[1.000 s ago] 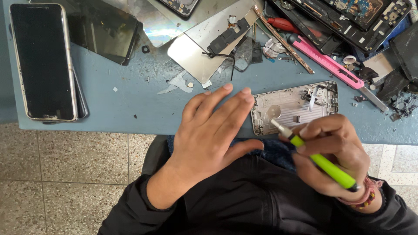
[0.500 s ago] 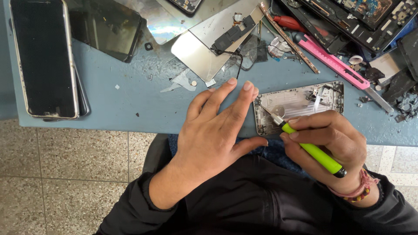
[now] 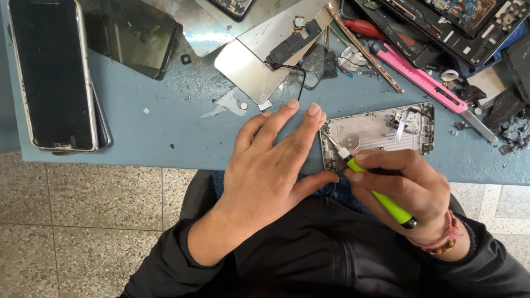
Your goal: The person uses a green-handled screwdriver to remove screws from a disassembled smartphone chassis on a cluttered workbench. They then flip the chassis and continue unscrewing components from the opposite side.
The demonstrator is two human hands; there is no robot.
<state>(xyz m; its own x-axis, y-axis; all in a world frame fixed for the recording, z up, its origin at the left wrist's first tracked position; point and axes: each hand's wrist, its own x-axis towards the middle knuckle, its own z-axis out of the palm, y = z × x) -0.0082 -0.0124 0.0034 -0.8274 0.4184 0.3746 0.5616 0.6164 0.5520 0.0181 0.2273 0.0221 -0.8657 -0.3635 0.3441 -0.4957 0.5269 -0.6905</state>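
An opened silver phone housing [image 3: 381,131] lies near the front edge of the blue table [image 3: 165,132]. My right hand [image 3: 406,190] grips a green-handled screwdriver [image 3: 375,193], and the metal tip touches the housing's left end. My left hand [image 3: 270,165] lies flat with fingers spread, fingertips resting on the table right beside the housing's left edge, thumb at its lower corner.
A black smartphone [image 3: 52,74] lies at the far left beside a dark screen panel [image 3: 132,36]. Metal plates [image 3: 265,60], a pink utility knife [image 3: 419,77], a red-handled tool [image 3: 364,27] and several dismantled phone parts crowd the back right. Tiled floor shows below the table edge.
The screwdriver tip has come down and left onto the housing's left end. My left hand slid slightly toward the housing's edge.
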